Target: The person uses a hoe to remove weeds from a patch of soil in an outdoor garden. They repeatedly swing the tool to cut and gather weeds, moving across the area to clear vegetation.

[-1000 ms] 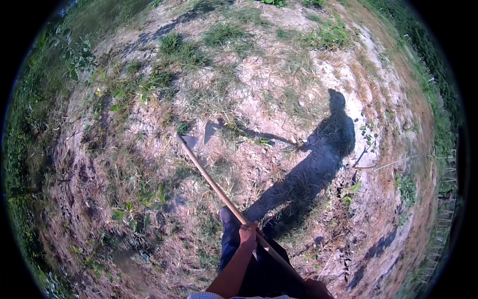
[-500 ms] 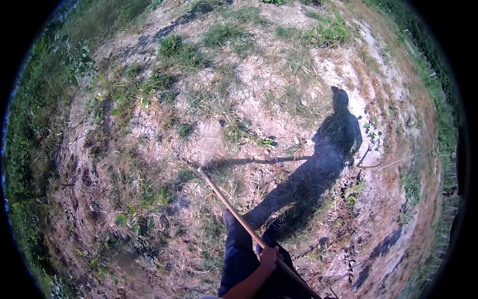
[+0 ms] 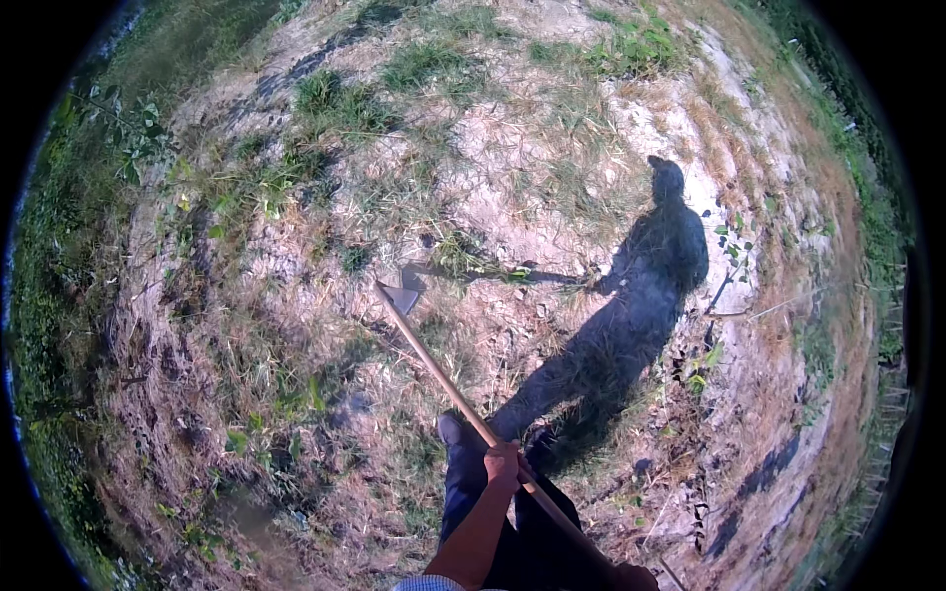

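Observation:
I hold a long wooden hoe handle (image 3: 434, 368) slanting from the lower right to a flat metal blade (image 3: 399, 298) near the centre-left, over dry soil. My left hand (image 3: 503, 463) grips the handle in front of my legs, fingers wrapped round it. My right hand (image 3: 628, 576), dark and small at the bottom edge, is closed on the lower part of the handle. My dark trousers (image 3: 465, 492) and a shoe (image 3: 453, 428) show below the blade.
Pale, cracked ground (image 3: 503, 148) carries dry straw, grass tufts (image 3: 424, 67) and low leafy weeds (image 3: 631, 49). My shadow (image 3: 641, 276) stretches to the right. Denser greenery (image 3: 69, 286) lines the left and right rims.
The blade swung down toward my feet, blurred with pale dust, half a second ago; now it has moved back up and forward. My left hand moved right and down, then back up.

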### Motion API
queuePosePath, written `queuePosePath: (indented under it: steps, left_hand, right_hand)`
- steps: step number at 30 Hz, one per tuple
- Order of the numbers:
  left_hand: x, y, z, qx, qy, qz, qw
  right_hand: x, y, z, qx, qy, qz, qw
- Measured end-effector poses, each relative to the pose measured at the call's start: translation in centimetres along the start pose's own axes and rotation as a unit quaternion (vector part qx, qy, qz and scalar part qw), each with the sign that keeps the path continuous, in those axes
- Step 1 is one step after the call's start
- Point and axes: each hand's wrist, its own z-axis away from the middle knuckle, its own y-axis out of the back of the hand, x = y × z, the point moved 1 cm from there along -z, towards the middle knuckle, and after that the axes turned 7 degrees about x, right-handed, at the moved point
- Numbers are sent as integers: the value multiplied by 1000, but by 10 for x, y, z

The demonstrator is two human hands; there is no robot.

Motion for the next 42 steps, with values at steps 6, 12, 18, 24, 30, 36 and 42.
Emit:
queuePosePath:
  steps: [6,12,18,24,30,36,42]
  left_hand:
    - [-110,-15,57,-22,153,-83,984]
    - [-73,-4,27,-41,75,-30,996]
    - [46,-5,-4,-19,-93,4,995]
    - [5,7,-5,57,-37,-46,997]
    - [-105,-3,54,3,120,-95,988]
    - [-64,8,23,27,39,24,999]
    - [35,12,-5,48,-171,-58,982]
  right_hand:
    - [114,-31,80,-52,6,-40,998]
    - [62,-24,54,25,-6,-67,997]
    - [-27,15,-19,15,-28,28,999]
    - [-13,18,-2,-31,-13,-72,997]
    - [124,-28,68,-38,74,-36,996]
    - [56,-10,27,18,-3,-23,1000]
    - [-24,5,-16,21,9,-33,999]
